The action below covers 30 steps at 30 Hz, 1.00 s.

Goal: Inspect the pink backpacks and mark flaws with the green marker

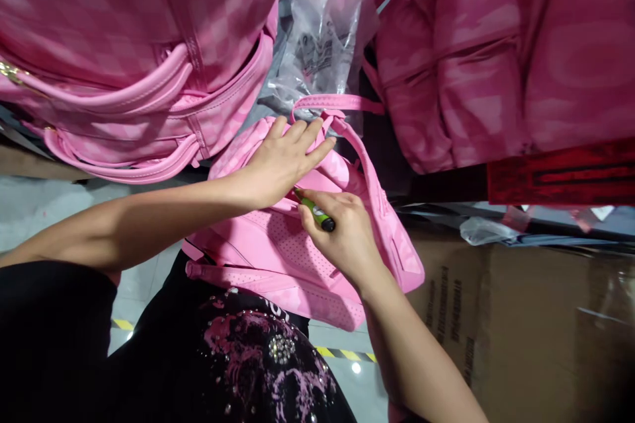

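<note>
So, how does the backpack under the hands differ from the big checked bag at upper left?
The backpack has the left hand spread on it and the right hand holding a green tool at it; the checked bag has neither hand on it. The backpack shows dotted padding, while the checked bag shows curved bands. Both are pink.

Pink checked bag, upper left, gold-coloured metal at its left edge | clear plastic bag, dark print, upper middle | pink patterned bags, upper right | red panel, beneath them | plastic scrap, right | cardboard box (lettering unreadable), lower right | grey floor, yellow-and-black tape
</note>
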Available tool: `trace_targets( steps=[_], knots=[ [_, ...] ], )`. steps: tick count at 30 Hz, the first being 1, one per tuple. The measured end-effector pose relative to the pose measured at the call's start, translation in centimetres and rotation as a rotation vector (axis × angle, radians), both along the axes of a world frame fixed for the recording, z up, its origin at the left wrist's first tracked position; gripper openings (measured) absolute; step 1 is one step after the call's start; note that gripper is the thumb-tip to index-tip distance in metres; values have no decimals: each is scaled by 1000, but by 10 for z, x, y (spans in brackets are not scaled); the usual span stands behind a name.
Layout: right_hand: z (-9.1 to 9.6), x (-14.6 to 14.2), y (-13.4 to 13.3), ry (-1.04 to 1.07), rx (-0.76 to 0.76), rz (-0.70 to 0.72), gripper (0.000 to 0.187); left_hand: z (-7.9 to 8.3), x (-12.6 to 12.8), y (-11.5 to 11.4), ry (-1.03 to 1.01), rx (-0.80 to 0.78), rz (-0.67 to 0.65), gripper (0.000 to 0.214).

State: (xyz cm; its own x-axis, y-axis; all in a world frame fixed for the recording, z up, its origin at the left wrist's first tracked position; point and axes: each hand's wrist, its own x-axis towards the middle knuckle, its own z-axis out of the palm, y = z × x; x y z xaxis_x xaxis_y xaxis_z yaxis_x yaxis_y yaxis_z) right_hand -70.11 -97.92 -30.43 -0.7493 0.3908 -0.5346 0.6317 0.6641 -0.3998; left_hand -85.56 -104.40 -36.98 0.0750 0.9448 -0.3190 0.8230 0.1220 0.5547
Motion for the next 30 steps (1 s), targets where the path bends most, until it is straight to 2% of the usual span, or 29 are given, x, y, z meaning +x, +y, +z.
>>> trace_targets(
  steps=[4,7,9,14,19,30],
  knots=[
    [-3,14,-6,92,-39,-105,27,1,-10,-14,-10,22,-19,90],
    [-11,21,-14,152,-60,-136,27,5,-13,-25,52,-53,99,112],
    [-19,21,-18,202,-99,-154,26,8,-10,-28,110,-113,141,119],
    [-30,15,-20,254,-150,-175,26,4,-9,-28,162,-137,84,116],
    [-26,16,-18,242,-123,-150,26,-2,-23,-33,72,-108,-5,104],
    [-22,11,-14,193,-115,-107,28,-18,-34,-34,15,-71,-33,106]
  ],
)
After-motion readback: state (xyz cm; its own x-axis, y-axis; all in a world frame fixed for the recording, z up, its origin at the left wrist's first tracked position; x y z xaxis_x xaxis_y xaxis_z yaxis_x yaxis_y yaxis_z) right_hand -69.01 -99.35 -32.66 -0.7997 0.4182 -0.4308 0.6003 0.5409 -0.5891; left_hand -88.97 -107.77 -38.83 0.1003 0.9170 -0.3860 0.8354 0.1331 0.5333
